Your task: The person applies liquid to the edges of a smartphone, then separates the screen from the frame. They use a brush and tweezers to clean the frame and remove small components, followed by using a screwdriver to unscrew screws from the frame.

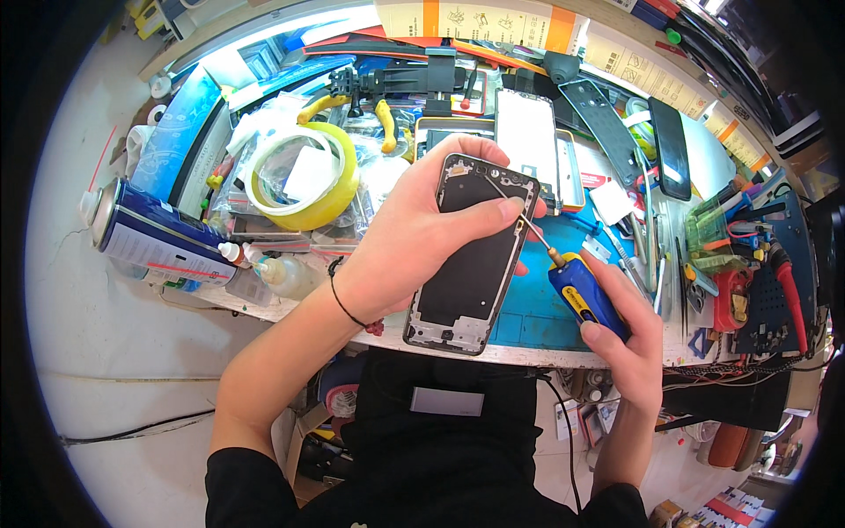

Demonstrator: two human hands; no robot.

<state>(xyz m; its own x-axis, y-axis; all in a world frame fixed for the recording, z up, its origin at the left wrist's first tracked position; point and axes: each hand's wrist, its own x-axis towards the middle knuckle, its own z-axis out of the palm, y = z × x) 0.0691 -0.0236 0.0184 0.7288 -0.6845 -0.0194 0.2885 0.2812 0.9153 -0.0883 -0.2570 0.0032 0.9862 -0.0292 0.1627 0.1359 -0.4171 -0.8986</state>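
Observation:
My left hand (pixel 439 221) grips a smartphone mid-frame (pixel 455 290) by its upper part, with the thumb lying across the front. The frame is tilted, its black inner plate facing me and bare metal showing at the bottom end. In my right hand (pixel 624 330) is a blue and yellow handheld electric tool (pixel 581 290) with a brass collar and a long thin shaft. That shaft crosses the upper right edge of the frame beneath my left thumb, and its tip lies near the camera openings at the top. Whether the tip touches the frame, I cannot tell.
A blue work mat (pixel 535 317) lies under my hands. To the left are yellow tape rolls (pixel 343 178), a spray can (pixel 165 231) and a dropper bottle (pixel 287 276). Behind stand a phone screen panel (pixel 528 132) and yellow-handled pliers (pixel 385 125). Tweezers (pixel 680 284) and a tool holder (pixel 716 231) are on the right.

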